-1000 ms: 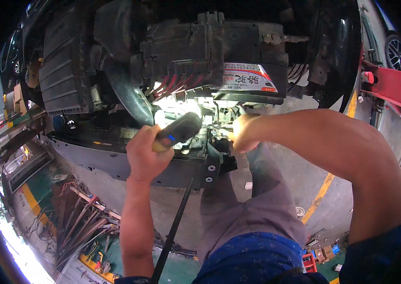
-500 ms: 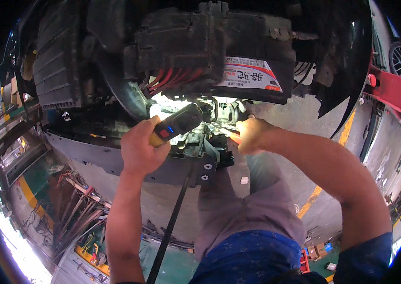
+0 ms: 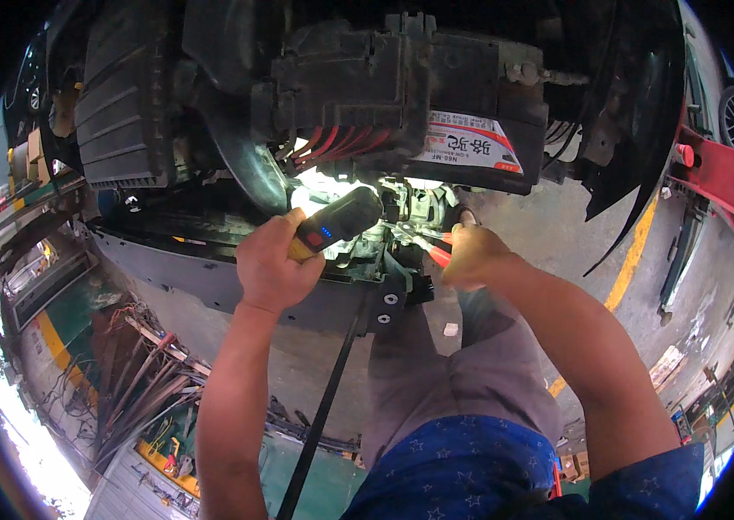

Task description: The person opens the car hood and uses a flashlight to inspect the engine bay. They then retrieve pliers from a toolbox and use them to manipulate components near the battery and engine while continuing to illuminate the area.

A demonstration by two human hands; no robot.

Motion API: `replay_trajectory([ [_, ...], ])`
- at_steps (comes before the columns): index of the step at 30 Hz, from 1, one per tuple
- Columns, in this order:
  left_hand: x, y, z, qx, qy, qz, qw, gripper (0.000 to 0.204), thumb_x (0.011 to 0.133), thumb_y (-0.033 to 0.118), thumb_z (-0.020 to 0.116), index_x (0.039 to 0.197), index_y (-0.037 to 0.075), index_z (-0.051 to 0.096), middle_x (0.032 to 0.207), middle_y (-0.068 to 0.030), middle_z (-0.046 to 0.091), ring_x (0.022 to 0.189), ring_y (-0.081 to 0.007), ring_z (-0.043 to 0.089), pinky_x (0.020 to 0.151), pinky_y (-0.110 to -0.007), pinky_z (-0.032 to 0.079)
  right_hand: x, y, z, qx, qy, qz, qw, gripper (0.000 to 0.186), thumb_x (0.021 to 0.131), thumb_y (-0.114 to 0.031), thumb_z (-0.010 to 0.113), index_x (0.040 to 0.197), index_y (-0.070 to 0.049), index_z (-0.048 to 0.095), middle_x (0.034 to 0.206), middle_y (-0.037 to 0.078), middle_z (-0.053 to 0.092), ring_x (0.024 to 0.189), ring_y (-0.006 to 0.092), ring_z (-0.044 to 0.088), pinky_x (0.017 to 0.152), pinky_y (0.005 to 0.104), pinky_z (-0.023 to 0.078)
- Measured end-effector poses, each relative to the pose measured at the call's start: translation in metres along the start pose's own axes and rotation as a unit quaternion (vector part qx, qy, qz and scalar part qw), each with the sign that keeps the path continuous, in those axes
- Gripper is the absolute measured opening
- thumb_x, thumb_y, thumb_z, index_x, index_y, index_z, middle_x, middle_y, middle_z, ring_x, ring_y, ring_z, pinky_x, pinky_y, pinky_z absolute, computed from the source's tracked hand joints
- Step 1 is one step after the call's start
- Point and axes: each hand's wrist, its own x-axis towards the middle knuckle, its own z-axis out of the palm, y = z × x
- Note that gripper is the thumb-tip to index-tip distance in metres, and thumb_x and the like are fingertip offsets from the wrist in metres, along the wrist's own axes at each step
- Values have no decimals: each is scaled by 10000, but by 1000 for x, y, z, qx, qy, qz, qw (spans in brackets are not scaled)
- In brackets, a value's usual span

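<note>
In my left hand (image 3: 273, 267), fingers closed, is a black and yellow work light (image 3: 343, 217) with a red button and a row of small blue lights. Its bright beam falls on hoses and metal parts (image 3: 419, 204) in the car's front end. My right hand (image 3: 476, 256) grips pliers with red handles (image 3: 439, 255). Their two handles stand apart, and the metal jaws point left into the lit parts close to the light's head. What the jaw tips touch is too small to make out.
Above my hands sit a black car battery (image 3: 514, 178) with a white and red label and several red cables (image 3: 341, 143). A grey bumper beam (image 3: 185, 279) runs leftward. At right is a red lift arm (image 3: 722, 169); scrap rods (image 3: 146, 381) lie at lower left.
The car's front end and both hands sit slightly farther right in the picture. The pliers' red handles show more plainly and look wider apart. Both hands keep their holds.
</note>
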Motion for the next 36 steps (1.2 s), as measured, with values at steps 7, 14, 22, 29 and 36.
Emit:
replay_trajectory([
  [7, 2, -1, 3, 4, 27, 22, 999, 492, 669, 131, 775, 1147, 50, 690, 853, -118, 668, 753, -356, 676, 662, -422, 536, -10, -11, -36, -11, -58, -7, 998, 372, 756, -252, 700, 1010, 13, 765, 1060, 211, 759, 1082, 352, 715, 1034, 383, 482],
  [14, -1, -1, 5, 17, 18, 11, 1000, 484, 687, 142, 777, 1154, 45, 693, 894, -133, 690, 788, -376, 686, 692, -434, 544, 8, -34, -85, -30, -153, -53, 986, 217, 709, -214, 708, 741, -1, 738, 736, 155, 701, 601, 292, 678, 551, 445, 563],
  [22, 0, 0, 3, 17, 0, 7, 1000, 493, 691, 154, 775, 1162, 39, 687, 922, -141, 703, 816, -386, 693, 708, -435, 552, 14, -25, -85, 28, -128, -53, 990, 197, 675, -191, 714, 636, -2, 674, 658, 159, 653, 540, 296, 640, 485, 449, 534],
  [29, 0, -2, 3, 10, -3, 6, 1000, 486, 697, 152, 775, 1162, 45, 683, 923, -137, 704, 817, -383, 696, 713, -441, 556, -15, -37, -90, -61, -112, -29, 991, 205, 721, -182, 700, 841, -42, 791, 833, 148, 757, 816, 263, 745, 733, 399, 585],
  [36, 1, -2, 3, 11, 0, 15, 1000, 493, 687, 151, 778, 1162, 51, 686, 912, -136, 701, 806, -375, 696, 704, -439, 556, -2, -32, -84, -129, -101, -57, 985, 252, 718, -171, 702, 892, -8, 782, 872, 182, 759, 839, 305, 756, 756, 412, 594],
])
